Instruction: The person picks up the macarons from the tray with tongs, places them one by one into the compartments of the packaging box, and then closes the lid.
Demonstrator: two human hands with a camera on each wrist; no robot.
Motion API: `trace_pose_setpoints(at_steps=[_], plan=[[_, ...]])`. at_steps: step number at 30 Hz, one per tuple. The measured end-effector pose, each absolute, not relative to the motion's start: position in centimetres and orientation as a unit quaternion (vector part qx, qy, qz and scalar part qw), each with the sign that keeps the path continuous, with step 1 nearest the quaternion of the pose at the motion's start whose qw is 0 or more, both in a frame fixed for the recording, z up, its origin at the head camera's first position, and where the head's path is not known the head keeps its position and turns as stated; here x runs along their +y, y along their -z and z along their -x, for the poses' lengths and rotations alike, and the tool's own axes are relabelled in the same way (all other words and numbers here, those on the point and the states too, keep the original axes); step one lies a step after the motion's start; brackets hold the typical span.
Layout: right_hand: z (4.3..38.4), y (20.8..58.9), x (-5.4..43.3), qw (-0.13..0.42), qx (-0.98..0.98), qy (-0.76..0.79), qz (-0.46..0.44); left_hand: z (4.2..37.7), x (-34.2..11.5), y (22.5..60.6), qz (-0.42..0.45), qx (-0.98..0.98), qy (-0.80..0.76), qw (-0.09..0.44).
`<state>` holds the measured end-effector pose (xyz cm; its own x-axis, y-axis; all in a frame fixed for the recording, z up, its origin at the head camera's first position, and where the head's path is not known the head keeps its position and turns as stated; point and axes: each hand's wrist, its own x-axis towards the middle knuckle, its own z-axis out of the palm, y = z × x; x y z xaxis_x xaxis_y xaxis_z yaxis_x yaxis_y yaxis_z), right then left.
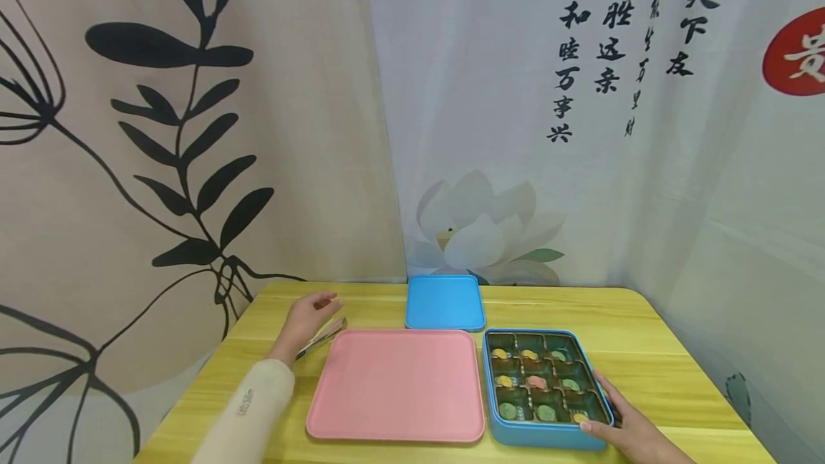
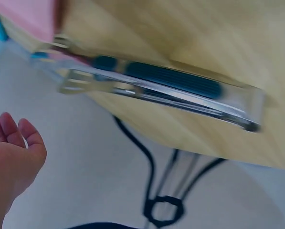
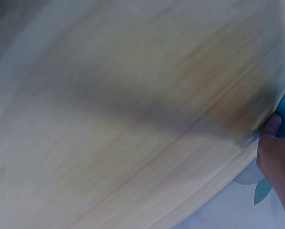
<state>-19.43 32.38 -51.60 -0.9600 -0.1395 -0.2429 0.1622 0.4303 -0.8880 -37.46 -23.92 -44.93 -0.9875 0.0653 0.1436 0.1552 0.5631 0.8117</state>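
My left hand (image 1: 306,322) is raised over the table's left side, its fingers loosely bent and holding nothing. Close beneath it lie metal tongs (image 1: 321,338), beside the pink tray's upper left corner; the left wrist view shows their dark ridged grip (image 2: 173,80), slightly blurred. On the right, my right hand (image 1: 624,424) grips the near right corner of a blue box (image 1: 548,437), thumb at the rim and fingers along the side. Dark compartments inside the box hold small round pieces, among them a pink one (image 1: 536,382) and a green one (image 1: 546,413).
Between my hands lies the flat pink tray (image 1: 396,385), just left of the box. Behind it a smaller blue tray or lid (image 1: 445,303) rests near the far edge of the wood-grain table (image 1: 670,371). Printed curtains (image 1: 322,127) hang behind the table.
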Motion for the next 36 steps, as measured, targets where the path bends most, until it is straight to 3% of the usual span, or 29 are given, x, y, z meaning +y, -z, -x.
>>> trace_pose_setpoints(at_steps=[9,20,36], plan=[[19.4,51.6,32.4,0.145,0.834,0.533,-0.02,39.0,-18.5,43.7,0.085,-0.847,0.525,0.007],[19.2,51.6,32.5,0.142,0.833,0.535,-0.016,40.4,-12.7,43.2,0.103,-0.87,0.483,0.004],[18.9,51.5,32.2,0.134,0.834,0.535,-0.025,41.9,-10.3,44.8,0.092,-0.887,0.453,0.004]])
